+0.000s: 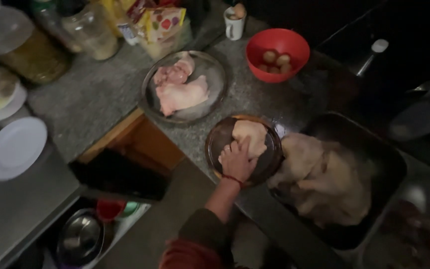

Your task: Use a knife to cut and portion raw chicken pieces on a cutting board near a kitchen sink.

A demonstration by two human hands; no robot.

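**Hand flat on a chicken piece**

Here the only hand [237, 160] in view lies palm down on a pale chicken piece [250, 137], fingers spread over its near edge, pressing rather than closed round it. Which hand it is cannot be told from the picture; a red band circles the wrist and a dark sleeve runs back toward the camera.

The piece sits in a dark round plate [269, 164] right under the hand, on a speckled stone counter [100, 94]. Just beside the hand, on its thumbless side, a deep black tray [374, 149] holds a heap of more pale chicken [324, 179]. Beyond the fingertips stands a steel dish [210, 74] with two pink raw cuts [180, 89], and further out a red bowl [277, 42] of eggs [274, 61] and a white cup [234, 26]. Well off to the other side lie a white plate [13, 148] and jars [88, 27].
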